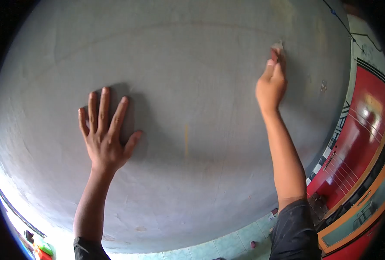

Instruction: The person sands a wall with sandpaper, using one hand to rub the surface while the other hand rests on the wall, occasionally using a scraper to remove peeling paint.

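Note:
A grey wall (192, 82) fills most of the view, with a faint curved line across its upper part and a short yellowish streak lower in the middle. My left hand (103, 141) lies on the wall at the left, fingers spread and holding nothing. Higher up at the right, my right hand (271, 86) is closed around a scraper (275, 53) with a reddish-brown handle. Its pale, thin blade end points up and meets the wall, as far as I can tell. Part of the handle is hidden in my fingers.
Right of the wall stand a glossy red panel (353, 147) and an orange-framed cabinet (331, 242) with glass. A dark cable (342, 21) hangs at the upper right. Pale green floor tiles (201, 250) run below, with a small dark red object (253, 245) on them.

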`<state>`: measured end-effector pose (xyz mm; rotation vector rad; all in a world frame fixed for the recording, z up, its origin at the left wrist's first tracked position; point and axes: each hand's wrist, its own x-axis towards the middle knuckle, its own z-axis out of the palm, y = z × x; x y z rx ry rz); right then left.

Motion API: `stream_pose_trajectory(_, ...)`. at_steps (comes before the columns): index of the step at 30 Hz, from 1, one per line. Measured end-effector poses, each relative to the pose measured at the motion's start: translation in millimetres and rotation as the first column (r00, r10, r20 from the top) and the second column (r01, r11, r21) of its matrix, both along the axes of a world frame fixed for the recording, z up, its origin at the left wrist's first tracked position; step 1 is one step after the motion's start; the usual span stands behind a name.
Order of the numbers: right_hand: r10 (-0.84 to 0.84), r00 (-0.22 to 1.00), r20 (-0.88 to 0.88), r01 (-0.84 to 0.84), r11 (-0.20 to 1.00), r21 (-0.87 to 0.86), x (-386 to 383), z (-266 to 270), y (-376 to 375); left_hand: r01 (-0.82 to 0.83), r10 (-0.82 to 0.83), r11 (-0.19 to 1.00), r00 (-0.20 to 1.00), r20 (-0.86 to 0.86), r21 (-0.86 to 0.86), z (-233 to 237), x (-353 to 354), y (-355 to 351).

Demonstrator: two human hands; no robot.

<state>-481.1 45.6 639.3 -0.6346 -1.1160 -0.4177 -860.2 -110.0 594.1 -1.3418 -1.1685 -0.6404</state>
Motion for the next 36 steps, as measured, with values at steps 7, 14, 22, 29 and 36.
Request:
stream_pose_trajectory(7,-0.183,0.841,0.509,0.009,0.946,0.324,-61.6,0.4,-21.7,-0.033,0.030,0.996,0.999,-0.038,-0.082,-0.9,-23.4,-14.2)
stream_pose_trajectory(14,-0.224,0.738,0.637,-0.040,0.927,0.372,-124.0,-21.0,-42.5,-0.026,0.024,0.999,0.998,0.057,0.021,-33.7,-91.1,-35.7)
stream_pose_trajectory(22,-0.108,0.848,0.519,-0.059,0.954,0.295,-138.2,-26.1,-36.5,-0.012,0.007,0.999,0.986,0.168,0.032,-62.4,-91.1,-38.1)
stream_pose_trajectory(29,-0.157,0.979,0.134,0.128,0.971,0.201,-83.9,-24.9,-26.0,0.023,-0.049,0.994,0.971,0.234,0.111,-80.2,-83.6,-26.9)
stream_pose_trajectory(36,-0.110,0.851,0.514,-0.007,0.976,0.220,-97.0,-95.4,-22.9,0.027,-0.053,0.993,0.972,0.229,0.114,-109.8,-91.0,-18.0)
